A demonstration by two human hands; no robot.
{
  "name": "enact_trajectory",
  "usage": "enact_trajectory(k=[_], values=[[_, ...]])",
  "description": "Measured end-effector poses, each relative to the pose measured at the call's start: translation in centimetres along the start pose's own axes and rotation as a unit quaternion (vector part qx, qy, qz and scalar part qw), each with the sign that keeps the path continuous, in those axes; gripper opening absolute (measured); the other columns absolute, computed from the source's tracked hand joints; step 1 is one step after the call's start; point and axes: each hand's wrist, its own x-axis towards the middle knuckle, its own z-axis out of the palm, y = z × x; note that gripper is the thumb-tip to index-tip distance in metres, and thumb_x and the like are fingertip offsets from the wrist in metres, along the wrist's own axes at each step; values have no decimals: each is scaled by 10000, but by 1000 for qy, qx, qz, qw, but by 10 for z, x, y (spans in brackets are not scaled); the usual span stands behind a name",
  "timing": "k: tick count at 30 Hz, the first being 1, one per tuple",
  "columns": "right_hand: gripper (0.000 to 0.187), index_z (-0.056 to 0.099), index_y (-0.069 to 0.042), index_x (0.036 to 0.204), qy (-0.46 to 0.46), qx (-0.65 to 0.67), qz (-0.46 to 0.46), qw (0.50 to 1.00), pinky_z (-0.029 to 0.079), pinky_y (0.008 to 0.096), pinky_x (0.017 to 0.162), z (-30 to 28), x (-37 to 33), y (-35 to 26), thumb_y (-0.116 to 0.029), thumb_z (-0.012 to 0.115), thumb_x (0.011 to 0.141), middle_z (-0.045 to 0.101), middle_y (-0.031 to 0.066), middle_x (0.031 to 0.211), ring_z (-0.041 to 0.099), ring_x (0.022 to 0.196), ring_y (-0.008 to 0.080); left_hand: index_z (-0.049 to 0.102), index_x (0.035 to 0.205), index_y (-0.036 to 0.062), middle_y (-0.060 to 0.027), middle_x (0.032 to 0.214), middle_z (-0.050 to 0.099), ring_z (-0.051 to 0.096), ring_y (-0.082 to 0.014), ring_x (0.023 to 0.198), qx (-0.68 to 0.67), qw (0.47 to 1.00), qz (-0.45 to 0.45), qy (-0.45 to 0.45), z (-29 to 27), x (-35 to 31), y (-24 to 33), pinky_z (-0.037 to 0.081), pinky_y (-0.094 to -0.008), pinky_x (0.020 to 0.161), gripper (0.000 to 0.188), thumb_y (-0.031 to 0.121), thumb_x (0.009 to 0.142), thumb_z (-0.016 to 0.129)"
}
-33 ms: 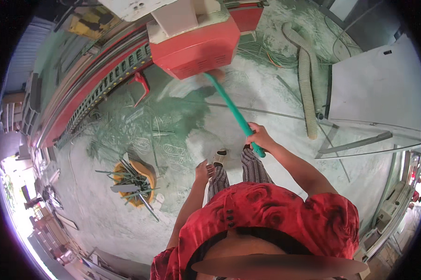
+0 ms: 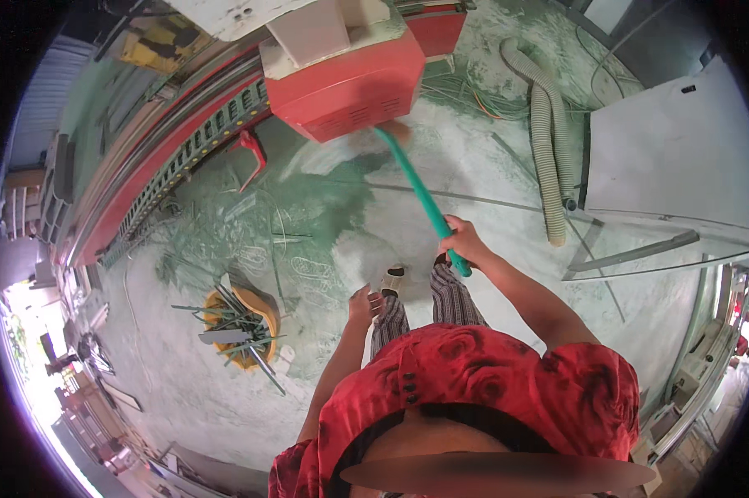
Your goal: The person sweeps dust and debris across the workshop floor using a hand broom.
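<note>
My right hand (image 2: 464, 241) is wrapped round the green handle of a broom (image 2: 420, 191). The handle slants away to the far left, and its far end reaches the floor beside a red machine housing (image 2: 345, 91). Brownish bristles show there, blurred and partly hidden by the housing. Near my left leg hangs my left hand (image 2: 366, 305), empty, its fingers loosely bent and a little apart. Pale dust and scraps lie on the green-stained floor (image 2: 308, 216) around the broom's far end.
A yellow tub (image 2: 266, 311) full of thin offcut strips stands at the left. Ribbed hoses (image 2: 544, 158) and a white panel (image 2: 673, 153) are on the right, near a metal bar (image 2: 636, 253). A slotted rail (image 2: 183, 158) and red bracket (image 2: 252, 149) border the far left.
The broom's far end has swung slightly to the right beside the red housing. My right hand has barely shifted, and my left hand is about where it was.
</note>
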Motion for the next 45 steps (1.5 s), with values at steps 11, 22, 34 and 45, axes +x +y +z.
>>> enact_trajectory(k=[11,22,34,45], values=[[314,480,31,626,39,-67,-8,997,392,350,453,82,50,65,-107,660,409,494,122,565,510,521,220,348,1155,79,-135,903,511,558,-267,743,8,998,-26,48,-28,-14,-10,474,-414,609,468,283,775,531],[239,521,46,777,-202,108,75,971,396,274,403,155,72,8,-1,591,554,514,87,562,502,430,154,365,1124,64,-161,956,498,550,-291,790,-11,999,-8,43,-42,-28,-12,469,-415,646,448,280,769,533],[546,477,26,1090,-52,-71,-34,995,412,266,436,-1,37,-2,-11,598,558,558,99,630,524,468,139,368,1096,72,-148,923,503,543,-306,795,-21,998,-7,60,-36,-13,0,458,-438,661,417,282,772,525],[584,492,89,1002,129,-84,16,988,393,314,467,-16,126,-5,-48,637,453,531,108,692,504,559,170,340,1131,68,-171,1011,445,518,-316,815,-121,992,20,-1,30,-3,4,440,-436,647,461,291,775,528]])
